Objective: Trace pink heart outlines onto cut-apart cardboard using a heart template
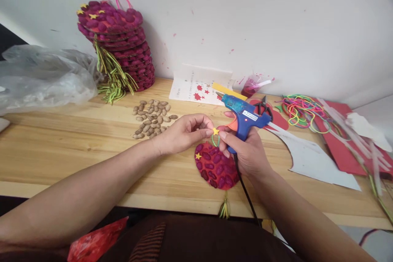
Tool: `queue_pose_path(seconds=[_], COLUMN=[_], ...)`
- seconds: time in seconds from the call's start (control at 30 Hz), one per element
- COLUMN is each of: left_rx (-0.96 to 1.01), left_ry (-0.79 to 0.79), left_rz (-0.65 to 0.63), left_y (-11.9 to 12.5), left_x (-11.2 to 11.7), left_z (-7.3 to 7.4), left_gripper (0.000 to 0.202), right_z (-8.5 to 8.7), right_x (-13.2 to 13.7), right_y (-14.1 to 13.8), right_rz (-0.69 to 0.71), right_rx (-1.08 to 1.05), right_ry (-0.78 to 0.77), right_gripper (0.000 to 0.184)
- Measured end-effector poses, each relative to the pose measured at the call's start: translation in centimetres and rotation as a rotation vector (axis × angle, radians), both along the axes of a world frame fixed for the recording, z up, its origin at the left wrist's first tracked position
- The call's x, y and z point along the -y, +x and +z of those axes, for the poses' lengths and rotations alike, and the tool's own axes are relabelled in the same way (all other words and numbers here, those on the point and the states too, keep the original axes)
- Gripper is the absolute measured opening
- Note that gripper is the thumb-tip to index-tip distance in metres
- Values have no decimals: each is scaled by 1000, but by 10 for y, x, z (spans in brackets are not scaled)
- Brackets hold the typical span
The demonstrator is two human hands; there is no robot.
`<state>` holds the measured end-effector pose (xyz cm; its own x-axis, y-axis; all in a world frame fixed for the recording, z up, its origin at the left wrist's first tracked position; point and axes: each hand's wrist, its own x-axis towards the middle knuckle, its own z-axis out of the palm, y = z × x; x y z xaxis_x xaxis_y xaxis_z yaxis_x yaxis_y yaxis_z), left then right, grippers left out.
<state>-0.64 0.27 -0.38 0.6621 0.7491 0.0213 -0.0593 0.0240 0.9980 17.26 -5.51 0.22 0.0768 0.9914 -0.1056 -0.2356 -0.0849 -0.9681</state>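
My right hand [245, 147] is closed round a blue glue gun [244, 116] with an orange trigger; its black cord runs off the table's front edge. My left hand [187, 131] pinches a small yellow star [215, 131] on a green loop, and the right thumb and finger touch the same star. Below both hands lies a red disc [215, 168] covered with purple-dyed seeds, bearing another yellow star and a yellow-green tassel that hangs over the edge.
A stack of finished seed discs [119, 41] stands at the back left beside a clear plastic bag [43, 75]. Loose pale seeds [152, 118] lie near my left hand. Scissors [263, 106], coloured cords [302, 110], red and white paper sheets [316, 155] and a pink cup [250, 86] fill the right side.
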Motion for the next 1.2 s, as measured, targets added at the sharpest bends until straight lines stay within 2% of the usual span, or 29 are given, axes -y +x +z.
queue_pose_path(seconds=[0.6, 1.0, 1.2], left_rx=[-49, -51, -88], left_ry=[-2, -60, -13], left_rz=[-13, 44, 50], left_y=[1, 3, 1], left_x=[4, 7, 4], left_z=[2, 1, 1], left_gripper=[31, 26, 27], right_z=[-7, -3, -4], right_x=[0, 1, 0], right_y=[4, 1, 2], right_rz=[48, -13, 9], right_rx=[101, 190, 127], right_ry=[39, 76, 55], right_gripper=[64, 63, 66])
